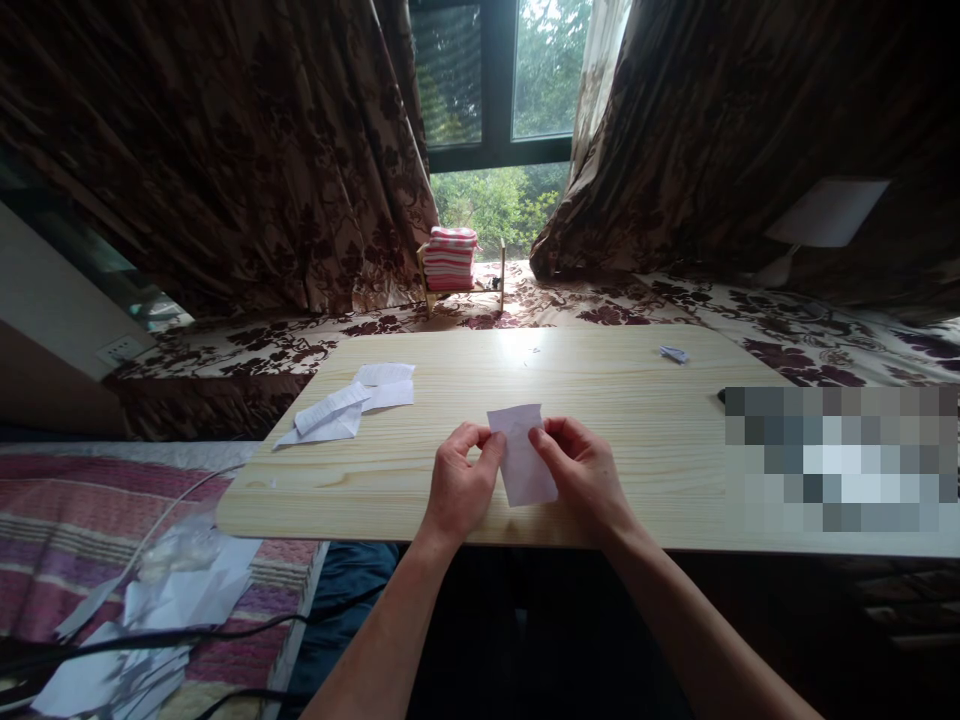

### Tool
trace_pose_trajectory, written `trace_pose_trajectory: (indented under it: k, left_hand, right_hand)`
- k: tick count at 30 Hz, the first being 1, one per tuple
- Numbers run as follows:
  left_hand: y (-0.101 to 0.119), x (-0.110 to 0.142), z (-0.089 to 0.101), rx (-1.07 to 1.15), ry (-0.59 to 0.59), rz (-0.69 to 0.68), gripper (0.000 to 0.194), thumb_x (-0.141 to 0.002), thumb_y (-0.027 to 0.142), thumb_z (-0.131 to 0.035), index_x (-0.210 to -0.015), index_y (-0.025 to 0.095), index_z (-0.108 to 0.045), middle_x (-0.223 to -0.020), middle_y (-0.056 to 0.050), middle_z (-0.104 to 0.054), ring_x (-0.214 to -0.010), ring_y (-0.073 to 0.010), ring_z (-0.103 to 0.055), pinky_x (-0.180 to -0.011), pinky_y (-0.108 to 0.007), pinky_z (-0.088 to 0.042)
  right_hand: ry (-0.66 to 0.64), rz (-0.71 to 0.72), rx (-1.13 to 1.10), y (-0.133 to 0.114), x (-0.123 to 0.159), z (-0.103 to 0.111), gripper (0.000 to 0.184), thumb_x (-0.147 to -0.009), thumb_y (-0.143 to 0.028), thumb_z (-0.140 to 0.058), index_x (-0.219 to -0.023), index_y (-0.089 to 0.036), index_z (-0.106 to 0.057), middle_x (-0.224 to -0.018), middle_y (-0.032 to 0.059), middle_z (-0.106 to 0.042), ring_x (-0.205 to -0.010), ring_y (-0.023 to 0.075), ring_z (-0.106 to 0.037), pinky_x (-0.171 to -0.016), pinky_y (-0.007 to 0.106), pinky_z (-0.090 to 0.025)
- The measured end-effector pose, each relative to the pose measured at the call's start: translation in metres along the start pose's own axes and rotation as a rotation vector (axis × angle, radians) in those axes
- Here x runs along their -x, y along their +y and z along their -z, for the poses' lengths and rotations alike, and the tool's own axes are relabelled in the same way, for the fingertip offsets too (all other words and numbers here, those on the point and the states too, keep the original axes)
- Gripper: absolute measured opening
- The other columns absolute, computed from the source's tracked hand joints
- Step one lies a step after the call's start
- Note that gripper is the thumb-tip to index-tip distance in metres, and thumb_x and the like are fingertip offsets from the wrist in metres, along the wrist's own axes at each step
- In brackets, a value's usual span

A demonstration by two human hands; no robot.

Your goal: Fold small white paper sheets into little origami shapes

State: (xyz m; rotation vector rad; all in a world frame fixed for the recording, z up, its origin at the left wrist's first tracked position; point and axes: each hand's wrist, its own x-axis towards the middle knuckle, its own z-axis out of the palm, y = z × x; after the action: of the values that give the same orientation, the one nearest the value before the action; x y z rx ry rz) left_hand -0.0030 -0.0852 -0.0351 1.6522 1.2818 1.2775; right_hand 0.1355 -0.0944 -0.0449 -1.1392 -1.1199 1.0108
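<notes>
A small sheet of white paper is held upright above the near edge of the wooden-topped table. My left hand pinches its left edge between thumb and fingers. On the opposite edge, my right hand grips the sheet with the thumb on the near face. Several pieces of folded paper lie to the left on the tabletop. A small folded bit of paper rests near the far right corner.
A little rack with stacked red-and-white striped cloths stands on the window ledge. Loose papers and dark cables lie on the striped bedcover at lower left. A blurred-out patch covers the table's right end.
</notes>
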Motion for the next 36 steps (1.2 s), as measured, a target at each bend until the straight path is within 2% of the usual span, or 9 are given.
trace_pose_trajectory:
  k: [5, 9, 13, 17, 21, 25, 27, 30, 36]
  left_hand:
    - [-0.001, -0.002, -0.001, -0.045, -0.048, -0.047, 0.016, -0.076, 0.027, -0.057, -0.063, 0.018, -0.058, -0.071, -0.002, -0.06, -0.074, -0.0166, -0.057, -0.074, -0.026, -0.043]
    - [0.001, -0.002, 0.001, -0.051, -0.06, -0.047, 0.018, -0.078, 0.028, -0.055, -0.063, 0.018, -0.058, -0.071, -0.002, -0.061, -0.075, -0.0169, -0.057, -0.075, -0.027, -0.044]
    - [0.002, -0.002, 0.001, -0.045, -0.047, -0.028, 0.02, -0.079, 0.027, -0.053, -0.061, 0.018, -0.054, -0.07, -0.002, -0.06, -0.074, -0.0167, -0.056, -0.073, -0.027, -0.044]
    - [0.0, -0.002, 0.0, -0.022, -0.041, -0.018, 0.019, -0.079, 0.026, -0.053, -0.061, 0.018, -0.054, -0.071, -0.002, -0.06, -0.076, -0.017, -0.057, -0.074, -0.027, -0.044]
    - [-0.002, -0.003, 0.0, -0.007, -0.048, -0.011, 0.018, -0.078, 0.027, -0.054, -0.062, 0.018, -0.054, -0.074, -0.001, -0.061, -0.076, -0.0165, -0.056, -0.073, -0.026, -0.043]
    - [-0.002, -0.002, 0.002, 0.015, -0.028, 0.008, 0.015, -0.078, 0.027, -0.055, -0.066, 0.017, -0.056, -0.073, -0.001, -0.06, -0.075, -0.0161, -0.055, -0.073, -0.026, -0.043]
    - [-0.002, -0.001, 0.003, 0.028, -0.026, 0.004, 0.014, -0.078, 0.026, -0.057, -0.068, 0.017, -0.058, -0.074, -0.001, -0.06, -0.076, -0.0163, -0.056, -0.073, -0.026, -0.043]
    - [-0.002, -0.001, 0.003, 0.057, -0.037, -0.009, 0.015, -0.079, 0.027, -0.057, -0.069, 0.016, -0.06, -0.073, -0.002, -0.059, -0.077, -0.0167, -0.056, -0.074, -0.026, -0.043]
    - [-0.003, -0.001, 0.003, 0.096, -0.029, 0.004, 0.016, -0.079, 0.028, -0.058, -0.07, 0.015, -0.061, -0.075, -0.003, -0.061, -0.076, -0.0164, -0.056, -0.072, -0.025, -0.043]
  right_hand:
    - [0.02, -0.008, -0.017, 0.003, 0.0, -0.001, 0.029, -0.074, -0.047, -0.065, -0.077, -0.019, -0.059, -0.068, 0.0007, -0.061, -0.058, 0.0141, -0.053, -0.052, 0.026, -0.043]
    - [-0.007, 0.004, -0.015, 0.006, -0.004, 0.002, 0.03, -0.075, -0.047, -0.063, -0.085, -0.02, -0.057, -0.074, 0.0016, -0.063, -0.064, 0.0154, -0.057, -0.056, 0.027, -0.046]
    - [-0.155, 0.081, 0.146, -0.008, -0.02, 0.017, 0.044, -0.073, -0.035, -0.065, -0.113, -0.023, -0.05, -0.097, 0.0045, -0.061, -0.087, 0.0191, -0.06, -0.068, 0.031, -0.049]
    - [-0.328, 0.253, 0.473, -0.038, -0.041, 0.032, 0.035, -0.073, -0.023, -0.063, -0.108, -0.024, -0.061, -0.11, 0.0058, -0.061, -0.102, 0.0213, -0.057, -0.081, 0.036, -0.047]
    - [-0.481, 0.339, 0.527, -0.05, -0.053, 0.026, 0.029, -0.071, -0.018, -0.061, -0.098, -0.023, -0.068, -0.099, 0.003, -0.067, -0.089, 0.0187, -0.061, -0.075, 0.031, -0.047]
    - [-0.475, 0.296, 0.512, -0.044, -0.053, 0.014, 0.02, -0.071, -0.018, -0.059, -0.086, -0.022, -0.071, -0.07, -0.001, -0.066, -0.06, 0.0136, -0.055, -0.057, 0.026, -0.044]
    - [-0.449, 0.27, 0.528, -0.042, -0.053, 0.012, 0.017, -0.071, -0.019, -0.059, -0.083, -0.021, -0.071, -0.061, -0.0023, -0.063, -0.054, 0.0121, -0.051, -0.052, 0.024, -0.042]
    - [-0.453, 0.256, 0.536, -0.044, -0.053, 0.011, 0.015, -0.071, -0.019, -0.059, -0.08, -0.02, -0.07, -0.061, -0.0021, -0.062, -0.054, 0.0118, -0.05, -0.051, 0.023, -0.041]
    - [-0.564, 0.311, 0.542, -0.056, -0.054, 0.007, 0.014, -0.074, -0.021, -0.057, -0.076, -0.018, -0.071, -0.076, 0.0016, -0.065, -0.063, 0.0125, -0.055, -0.054, 0.022, -0.042]
